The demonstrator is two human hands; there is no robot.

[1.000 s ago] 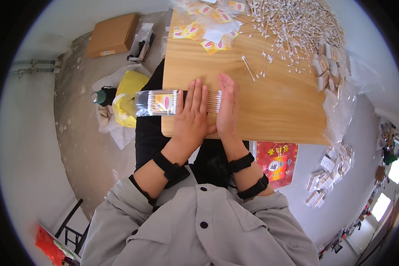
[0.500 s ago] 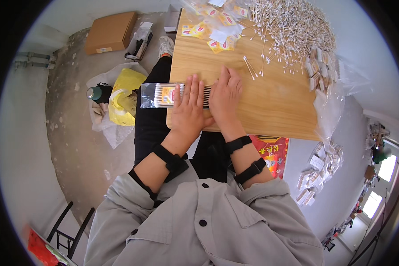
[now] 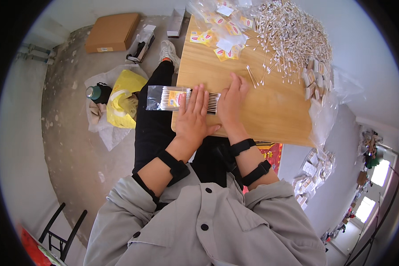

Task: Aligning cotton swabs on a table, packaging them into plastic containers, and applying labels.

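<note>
A flat clear bag of cotton swabs (image 3: 166, 98) with a yellow-and-white label lies across the near left edge of the wooden table, its left end jutting out over my leg. My left hand (image 3: 193, 113) rests flat on it, fingers stretched out and covering its middle. Against the right end of the swab row stands my right hand (image 3: 230, 106), on its side with loosely bent fingers; I see nothing held in it, though its palm is partly hidden. A few loose swabs (image 3: 252, 76) lie just beyond this hand.
A large heap of loose swabs (image 3: 292, 35) covers the table's far right, beside bundled swabs (image 3: 314, 80). Clear bags with yellow labels (image 3: 228, 37) lie at the far left of the tabletop (image 3: 270, 115). On the floor are a yellow bag (image 3: 119, 111), a bottle (image 3: 93, 92) and a cardboard box (image 3: 113, 33).
The view has shifted slightly, so the table sits a little farther right and lower. My right hand's fingers look somewhat more bent and apart; the left stays flat on the bag.
</note>
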